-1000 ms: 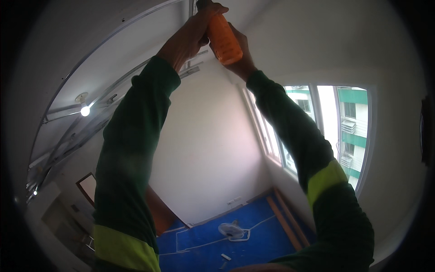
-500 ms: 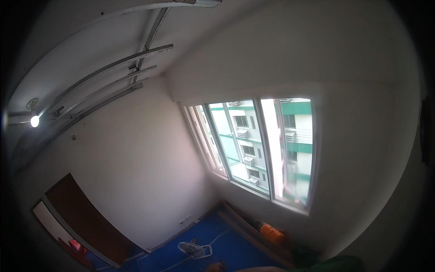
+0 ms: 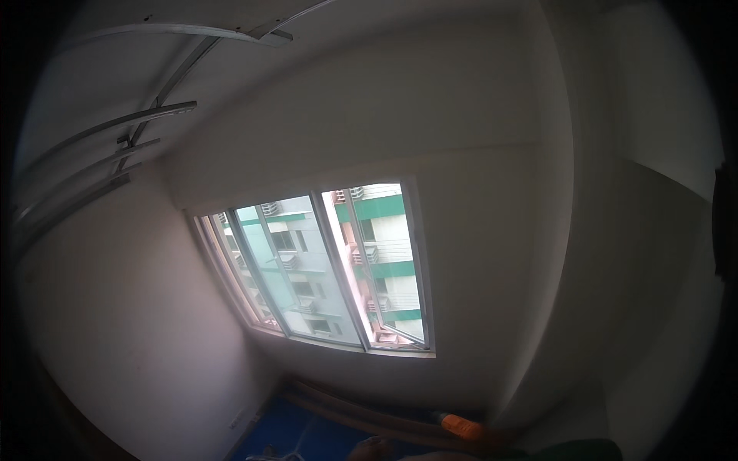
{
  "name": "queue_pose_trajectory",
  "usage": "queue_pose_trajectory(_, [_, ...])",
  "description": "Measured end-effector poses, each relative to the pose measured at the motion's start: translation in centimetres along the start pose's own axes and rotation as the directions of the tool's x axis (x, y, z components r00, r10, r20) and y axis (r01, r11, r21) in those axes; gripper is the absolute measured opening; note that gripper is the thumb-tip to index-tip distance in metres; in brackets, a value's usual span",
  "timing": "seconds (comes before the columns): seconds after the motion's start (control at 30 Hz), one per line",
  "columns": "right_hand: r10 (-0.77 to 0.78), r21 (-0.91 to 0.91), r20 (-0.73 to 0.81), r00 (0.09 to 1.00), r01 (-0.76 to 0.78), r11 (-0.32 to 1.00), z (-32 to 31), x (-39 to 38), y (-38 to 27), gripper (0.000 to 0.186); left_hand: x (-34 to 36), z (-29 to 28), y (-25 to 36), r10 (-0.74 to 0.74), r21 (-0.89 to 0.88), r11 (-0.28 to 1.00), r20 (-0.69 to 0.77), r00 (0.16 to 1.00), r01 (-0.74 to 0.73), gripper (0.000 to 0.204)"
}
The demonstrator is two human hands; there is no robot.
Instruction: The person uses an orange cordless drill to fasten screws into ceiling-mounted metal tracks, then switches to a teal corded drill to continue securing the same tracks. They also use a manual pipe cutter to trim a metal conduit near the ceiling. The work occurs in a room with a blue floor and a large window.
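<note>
My right hand (image 3: pixel 371 449) shows dimly at the bottom edge, its fingers too dark and cut off to make out. Part of its forearm and a dark green sleeve (image 3: pixel 573 449) lie to the right along the same edge. Whether the hand holds anything is hidden. Nearest to it on the left is the pale rim of a fan (image 3: pixel 275 457), mostly cut off by the frame, over blue floor covering (image 3: pixel 265 430). My left hand is out of view.
A sliding window (image 3: pixel 327 269) in the far wall faces a green-and-white building. Below it, long brown boards (image 3: pixel 338 407) lie along the wall beside an orange object (image 3: pixel 461 426). Metal ceiling framing (image 3: pixel 115 123) hangs at upper left. A wall column (image 3: pixel 550 253) stands at right.
The view has swung right and upward. The window has shifted left, the door and light bulb have left the picture, and the fan has slid almost out at the bottom.
</note>
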State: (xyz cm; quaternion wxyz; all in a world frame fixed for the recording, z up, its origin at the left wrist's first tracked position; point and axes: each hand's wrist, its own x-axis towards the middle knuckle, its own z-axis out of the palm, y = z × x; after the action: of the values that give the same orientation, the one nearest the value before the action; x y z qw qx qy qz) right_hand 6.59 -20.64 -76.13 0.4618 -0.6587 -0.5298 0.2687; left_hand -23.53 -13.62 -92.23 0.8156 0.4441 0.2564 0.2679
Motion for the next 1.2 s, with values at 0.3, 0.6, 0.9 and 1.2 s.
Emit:
queue_pose_trajectory(0.3, [0.112,-0.035,-0.182,0.977,-0.120,0.992,-4.2,-5.1,1.3,0.050,1.3,1.7,-8.8,0.162,-0.240,0.964,0.194,0.968,-0.113,0.043])
queue_pose_trajectory(0.6, [0.204,-0.042,-0.313,0.927,-0.228,0.973,-7.8,-9.9,3.6,0.051,4.7,6.2,-6.4,-0.053,-0.204,0.975,0.153,0.987,0.084,0.039])
queue_pose_trajectory(0.9, [0.263,-0.028,-0.364,0.894,-0.293,0.956,-8.4,-14.0,6.0,0.052,5.7,8.0,-5.3,-0.105,-0.164,0.978,0.160,0.981,0.131,0.035])
queue_pose_trajectory(1.2, [0.086,-0.055,-0.323,0.943,-0.109,0.992,-7.2,-15.5,7.8,0.055,7.8,12.3,6.9,0.048,0.012,0.999,0.145,0.988,-0.051,0.031])
